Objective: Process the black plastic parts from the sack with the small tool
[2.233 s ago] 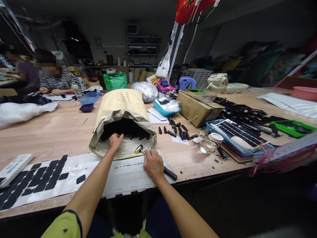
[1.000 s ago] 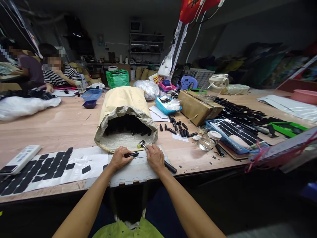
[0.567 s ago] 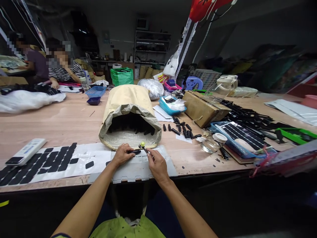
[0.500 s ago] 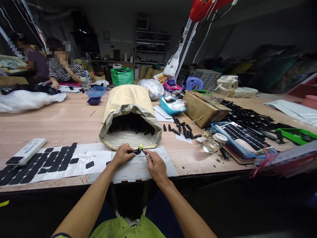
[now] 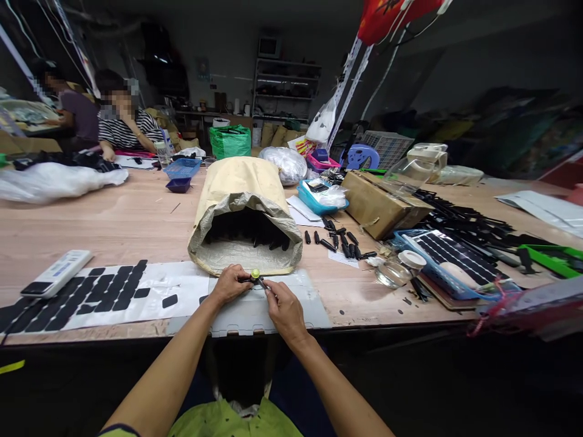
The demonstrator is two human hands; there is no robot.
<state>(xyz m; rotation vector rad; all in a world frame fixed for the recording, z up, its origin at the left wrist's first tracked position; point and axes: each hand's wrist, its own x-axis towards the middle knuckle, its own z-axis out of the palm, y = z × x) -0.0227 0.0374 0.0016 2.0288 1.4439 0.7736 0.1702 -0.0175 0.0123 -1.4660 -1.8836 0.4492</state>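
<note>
My left hand (image 5: 230, 284) is closed with a small black part between thumb and fingertips; most of the part is hidden by the fingers. Opposite it, my right hand (image 5: 285, 308) pinches a thin dark tool (image 5: 261, 283). A round yellow-green piece (image 5: 255, 274) is at the tool's far end, right over the black part. Whether it is fixed to the tool I cannot tell. Both hands are over a grey sheet (image 5: 291, 303) at the table's front edge. Just beyond them a cream sack (image 5: 246, 176) lies with its mouth facing me, several dark pieces inside.
Left lies a white sheet (image 5: 157, 279) with black rounded stickers, beside a white handheld device (image 5: 57, 274). Several black handle-shaped parts (image 5: 345, 243) lie right of the sack, near a cardboard box (image 5: 380, 203), a glass jar (image 5: 392, 274) and a blue basket (image 5: 455, 273). A person in stripes (image 5: 130, 127) sits far left.
The view has shifted slightly, so the scene sits a little further right. The yellow-green piece and tool tip have moved slightly left, towards my left hand. Both hands keep their grips.
</note>
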